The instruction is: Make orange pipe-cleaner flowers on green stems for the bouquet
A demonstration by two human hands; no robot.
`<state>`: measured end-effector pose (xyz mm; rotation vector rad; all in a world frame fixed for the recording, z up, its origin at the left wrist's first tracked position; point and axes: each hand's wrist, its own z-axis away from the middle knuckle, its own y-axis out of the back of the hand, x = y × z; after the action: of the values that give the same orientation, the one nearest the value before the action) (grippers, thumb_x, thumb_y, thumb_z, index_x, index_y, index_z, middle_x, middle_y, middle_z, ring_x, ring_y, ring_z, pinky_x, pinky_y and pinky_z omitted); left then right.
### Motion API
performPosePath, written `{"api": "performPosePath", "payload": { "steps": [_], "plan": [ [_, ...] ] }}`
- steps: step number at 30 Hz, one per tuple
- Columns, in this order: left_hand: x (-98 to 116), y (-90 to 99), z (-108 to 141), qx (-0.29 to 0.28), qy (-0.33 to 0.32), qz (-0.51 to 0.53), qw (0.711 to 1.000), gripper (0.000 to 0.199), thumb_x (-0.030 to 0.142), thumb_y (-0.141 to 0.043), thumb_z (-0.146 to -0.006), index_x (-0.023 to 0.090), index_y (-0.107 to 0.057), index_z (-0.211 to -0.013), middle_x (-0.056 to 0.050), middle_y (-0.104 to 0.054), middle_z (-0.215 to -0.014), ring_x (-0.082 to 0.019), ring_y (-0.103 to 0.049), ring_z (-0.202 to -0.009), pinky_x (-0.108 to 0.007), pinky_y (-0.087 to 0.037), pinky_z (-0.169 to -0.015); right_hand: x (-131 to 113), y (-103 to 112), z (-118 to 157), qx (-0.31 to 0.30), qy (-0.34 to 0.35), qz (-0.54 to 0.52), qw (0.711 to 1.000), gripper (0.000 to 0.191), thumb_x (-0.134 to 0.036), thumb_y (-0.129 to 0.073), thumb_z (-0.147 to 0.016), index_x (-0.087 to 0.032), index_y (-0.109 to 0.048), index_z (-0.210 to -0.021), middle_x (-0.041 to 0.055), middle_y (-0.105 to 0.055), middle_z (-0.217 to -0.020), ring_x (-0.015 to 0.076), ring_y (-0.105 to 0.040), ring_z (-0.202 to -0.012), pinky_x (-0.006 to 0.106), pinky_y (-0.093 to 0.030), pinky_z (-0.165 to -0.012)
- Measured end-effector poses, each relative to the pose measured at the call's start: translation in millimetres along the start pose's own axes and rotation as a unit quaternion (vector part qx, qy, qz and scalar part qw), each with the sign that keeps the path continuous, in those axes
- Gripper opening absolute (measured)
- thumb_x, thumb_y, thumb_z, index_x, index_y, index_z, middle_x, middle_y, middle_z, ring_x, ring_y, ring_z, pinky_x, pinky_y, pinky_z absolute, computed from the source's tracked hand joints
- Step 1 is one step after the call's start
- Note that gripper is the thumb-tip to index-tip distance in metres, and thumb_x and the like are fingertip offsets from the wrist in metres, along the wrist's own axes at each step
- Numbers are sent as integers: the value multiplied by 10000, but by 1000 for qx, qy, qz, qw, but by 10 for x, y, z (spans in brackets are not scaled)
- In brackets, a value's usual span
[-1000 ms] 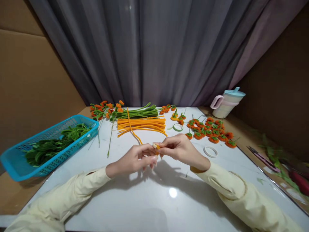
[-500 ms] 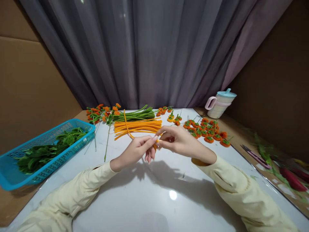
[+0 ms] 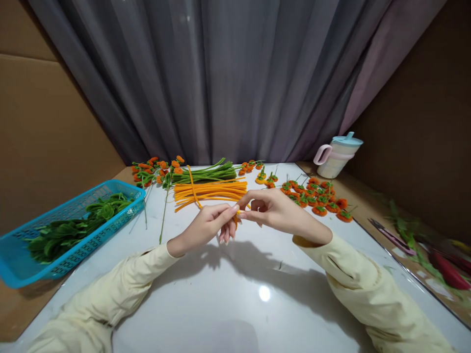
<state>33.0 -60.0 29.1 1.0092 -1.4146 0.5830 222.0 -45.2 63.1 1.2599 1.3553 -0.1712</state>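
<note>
My left hand pinches an orange pipe cleaner between thumb and forefinger, its other fingers curled below. One long end of that stem sticks up and away past the hand. My right hand meets it from the right, thumb and forefinger closed on the same stem where it bends. Fingertips hide most of the bend. Just beyond the hands lies a bundle of orange pipe cleaners, and behind it a bundle of green pipe cleaners.
At left stands a blue basket with green leaf pieces. Orange flower heads lie at right; flowers with stems lie back left. A lidded cup, pink-handled cutters and scraps sit along the right side.
Both hands stay together at nearly the same spot. The right fingers have shifted slightly on the orange pipe cleaner, and the view has moved a little.
</note>
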Motion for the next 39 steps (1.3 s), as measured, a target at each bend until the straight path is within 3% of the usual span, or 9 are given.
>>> {"api": "performPosePath", "payload": {
  "steps": [4,9,17,22,32,39],
  "plan": [
    [-14,19,-4,-9,-3,1,1000,451,492,-425,-892,120,-537,-664,-10,-583,-543,-71,-530,-427,-174,-433,-426,3,0,-2,16,19,10,1000,141,-267,-647,-778,-137,-597,-760,-49,-521,-497,60,-480,-406,162,-376,-412],
    [-8,26,-7,-35,2,5,999,445,514,-413,-886,119,-537,-725,-20,-608,-621,-68,-538,-440,-172,-438,-416,51,1,-4,15,55,-2,998,225,-297,-626,-798,-141,-554,-652,22,-600,-704,69,-522,-477,182,-412,-437],
    [34,81,26,-46,-47,-83,994,364,399,-392,-927,128,-548,-741,-18,-599,-680,-80,-575,-522,-171,-459,-454,-9,30,11,-1,106,62,992,162,-240,-642,-783,-147,-568,-674,47,-633,-792,114,-552,-672,216,-445,-563],
    [-6,112,40,-42,-81,-142,986,368,389,-364,-941,128,-562,-773,-26,-601,-684,-83,-576,-538,-179,-471,-495,-28,4,17,38,127,77,988,185,-202,-641,-789,-148,-556,-634,45,-616,-783,111,-552,-667,205,-431,-543],
    [15,74,42,-9,-108,-142,984,277,356,-484,-898,133,-573,-758,0,-608,-655,-57,-549,-486,-152,-425,-464,-58,-23,34,44,140,85,985,179,-96,-636,-762,-142,-571,-602,40,-611,-816,89,-539,-622,201,-411,-538],
    [30,48,56,5,-115,-172,978,289,307,-451,-919,129,-577,-729,7,-597,-578,-59,-543,-484,-158,-412,-491,-53,-73,52,65,181,114,975,182,-68,-610,-776,-134,-553,-616,42,-596,-820,73,-523,-601,174,-381,-486]
  ]
}}
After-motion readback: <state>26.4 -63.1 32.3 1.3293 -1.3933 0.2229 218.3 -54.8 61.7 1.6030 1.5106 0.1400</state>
